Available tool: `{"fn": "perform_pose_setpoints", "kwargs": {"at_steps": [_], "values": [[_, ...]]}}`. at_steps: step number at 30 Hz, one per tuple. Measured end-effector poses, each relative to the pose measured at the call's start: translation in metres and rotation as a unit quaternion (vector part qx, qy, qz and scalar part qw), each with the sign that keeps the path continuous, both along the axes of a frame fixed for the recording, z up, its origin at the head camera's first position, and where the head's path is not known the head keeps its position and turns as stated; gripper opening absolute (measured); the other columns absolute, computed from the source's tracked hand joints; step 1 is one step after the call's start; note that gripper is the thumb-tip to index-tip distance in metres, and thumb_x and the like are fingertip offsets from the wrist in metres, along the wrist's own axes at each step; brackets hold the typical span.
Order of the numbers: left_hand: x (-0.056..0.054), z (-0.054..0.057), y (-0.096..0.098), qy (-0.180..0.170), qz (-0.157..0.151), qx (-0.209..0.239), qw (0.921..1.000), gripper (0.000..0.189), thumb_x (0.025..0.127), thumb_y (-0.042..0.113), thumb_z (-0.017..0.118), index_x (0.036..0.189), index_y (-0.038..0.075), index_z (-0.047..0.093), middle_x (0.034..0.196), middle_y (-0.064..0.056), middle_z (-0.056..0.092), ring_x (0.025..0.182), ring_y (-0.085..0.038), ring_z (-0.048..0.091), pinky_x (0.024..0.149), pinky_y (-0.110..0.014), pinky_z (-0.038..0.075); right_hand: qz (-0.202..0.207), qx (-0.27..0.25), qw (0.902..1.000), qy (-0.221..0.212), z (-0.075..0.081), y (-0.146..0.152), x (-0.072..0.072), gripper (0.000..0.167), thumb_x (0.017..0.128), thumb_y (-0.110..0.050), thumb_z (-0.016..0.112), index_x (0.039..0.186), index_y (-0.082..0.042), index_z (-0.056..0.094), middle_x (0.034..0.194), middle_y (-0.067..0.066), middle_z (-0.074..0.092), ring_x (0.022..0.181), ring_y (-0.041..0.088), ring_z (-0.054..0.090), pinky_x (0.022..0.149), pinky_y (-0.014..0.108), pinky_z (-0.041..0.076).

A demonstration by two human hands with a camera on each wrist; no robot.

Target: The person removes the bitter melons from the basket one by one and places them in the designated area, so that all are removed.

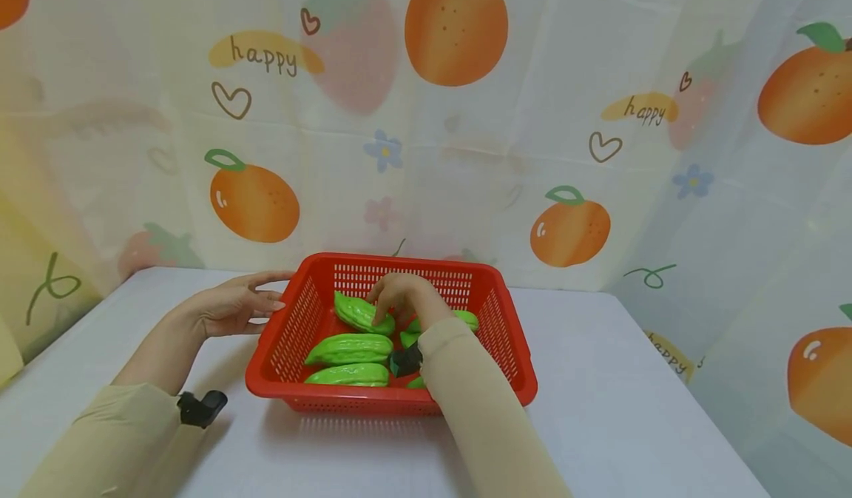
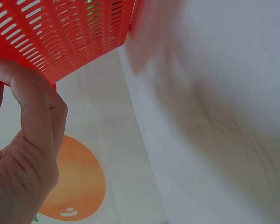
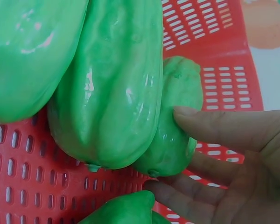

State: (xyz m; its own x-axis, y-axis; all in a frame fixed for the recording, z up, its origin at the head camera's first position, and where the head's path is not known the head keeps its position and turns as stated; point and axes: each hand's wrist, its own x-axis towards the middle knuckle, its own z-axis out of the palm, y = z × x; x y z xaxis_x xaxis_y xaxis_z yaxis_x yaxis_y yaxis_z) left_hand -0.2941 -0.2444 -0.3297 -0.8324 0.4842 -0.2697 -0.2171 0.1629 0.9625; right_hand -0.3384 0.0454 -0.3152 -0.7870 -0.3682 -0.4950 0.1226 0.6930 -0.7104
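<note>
A red slotted plastic basket (image 1: pixel 393 408) holds several bright green, ridged bitter melons. My left hand (image 1: pixel 233 307) is at the basket's left rim, and in the left wrist view its bent fingers (image 2: pixel 37 107) grip the rim's edge. My right hand (image 1: pixel 406 297) reaches inside the basket and pinches a smaller bitter melon (image 3: pixel 177 93) at its near end, thumb on one side and fingers behind and under it. To its front lie two bitter melons, one (image 1: pixel 349 348) behind the other (image 1: pixel 349 374). Another bitter melon (image 1: pixel 467 320) shows right of my hand, partly hidden by the forearm.
The basket stands on a table covered in white cloth (image 1: pixel 599 409). Behind and at both sides hangs a curtain (image 1: pixel 466 135) printed with oranges and strawberries. A black wrist camera (image 1: pixel 203 408) sits on my left sleeve.
</note>
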Motion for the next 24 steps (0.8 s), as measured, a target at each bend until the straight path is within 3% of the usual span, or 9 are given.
{"fn": "perform_pose_setpoints", "kwargs": {"at_steps": [8, 17, 24], "values": [[0.000, -0.001, 0.000, 0.000, -0.006, 0.006, 1.0000, 0.069, 0.098, 0.014, 0.055, 0.155, 0.014, 0.017, 0.106, 0.008, 0.070, 0.096, -0.011, 0.066, 0.085, -0.031, 0.059, 0.021, 0.023, 0.9995, 0.009, 0.002, 0.000, -0.001, 0.054, 0.089, -0.001, 0.068, 0.140, -0.012, 0.054, 0.155, 0.012, 0.041, 0.140, 0.038, 0.045, 0.105, 0.050, 0.049], [0.002, -0.003, -0.001, 0.000, -0.008, 0.003, 1.0000, 0.072, 0.099, 0.015, 0.055, 0.156, 0.011, 0.012, 0.107, 0.008, 0.070, 0.097, -0.011, 0.067, 0.086, -0.032, 0.059, 0.022, 0.010, 0.9995, -0.023, 0.011, -0.002, 0.000, 0.056, 0.089, 0.002, 0.067, 0.142, -0.008, 0.052, 0.158, 0.013, 0.037, 0.143, 0.043, 0.039, 0.110, 0.048, 0.046], [0.000, -0.001, -0.001, 0.001, -0.002, 0.001, 1.0000, 0.071, 0.099, 0.015, 0.056, 0.156, 0.012, 0.014, 0.105, 0.009, 0.071, 0.096, -0.011, 0.067, 0.086, -0.032, 0.059, 0.049, 0.030, 0.9983, 0.001, 0.025, 0.007, -0.005, 0.055, 0.089, -0.004, 0.069, 0.141, -0.013, 0.053, 0.158, 0.009, 0.037, 0.136, 0.036, 0.051, 0.102, 0.043, 0.053]]}}
